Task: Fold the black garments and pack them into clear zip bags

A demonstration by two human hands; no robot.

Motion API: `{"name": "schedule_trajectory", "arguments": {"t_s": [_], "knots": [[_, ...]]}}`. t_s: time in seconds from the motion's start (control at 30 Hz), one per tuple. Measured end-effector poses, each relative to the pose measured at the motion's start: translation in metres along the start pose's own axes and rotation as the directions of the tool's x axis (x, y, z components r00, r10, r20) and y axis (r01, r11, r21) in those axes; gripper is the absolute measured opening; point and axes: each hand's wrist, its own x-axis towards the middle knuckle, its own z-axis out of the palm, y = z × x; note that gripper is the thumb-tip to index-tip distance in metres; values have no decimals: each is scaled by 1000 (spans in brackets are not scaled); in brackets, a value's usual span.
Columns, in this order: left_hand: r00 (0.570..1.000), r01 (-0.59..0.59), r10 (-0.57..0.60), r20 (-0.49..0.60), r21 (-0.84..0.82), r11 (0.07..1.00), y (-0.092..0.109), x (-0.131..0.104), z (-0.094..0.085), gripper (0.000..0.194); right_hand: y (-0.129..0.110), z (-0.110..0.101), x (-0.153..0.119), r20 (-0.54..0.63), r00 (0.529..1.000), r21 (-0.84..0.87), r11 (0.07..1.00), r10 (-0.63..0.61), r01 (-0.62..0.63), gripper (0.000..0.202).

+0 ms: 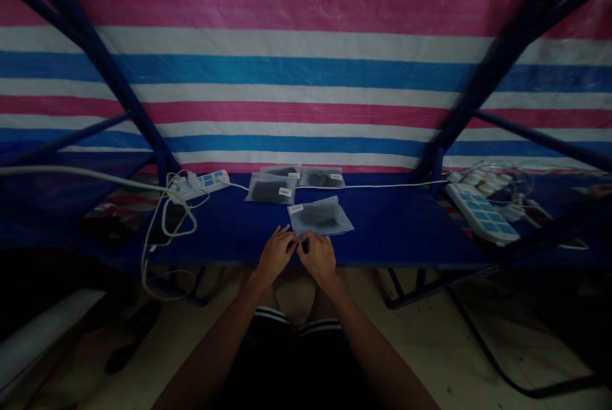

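A frosted plastic bag point(319, 213) with a dark item inside and a white label at its upper left corner lies on the blue table. At its near left corner, my left hand point(275, 256) pinches with thumb and index finger, the other fingers loosely stretched. My right hand point(319, 258) is closed in a pinch at the same corner, fingertips almost touching the left ones. What exactly lies between the fingertips is too small and dark to see clearly. Behind it, a labelled bag point(270, 189) overlaps another similar bag point(282, 171), with a further bag point(322, 177) to the right.
A power strip point(203, 185) with tangled white cables stands on the blue table point(406, 225) at left. A larger power strip point(482, 213) with plugs and cords is at right. Blue metal posts point(459, 104) frame a striped tarp point(306, 69) behind.
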Motion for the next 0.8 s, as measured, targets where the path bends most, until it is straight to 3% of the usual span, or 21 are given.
{"name": "schedule_trajectory", "arguments": {"t_s": [0.53,0.8], "knots": [[993,-100,102,52,-52,994,-3,3,-11,15,-10,-8,-3,14,998,-70,996,63,-62,9],[990,-115,124,69,-130,985,-7,-2,-29,20,19,-22,-2,-21,996,-116,989,85,-87,10]]}}
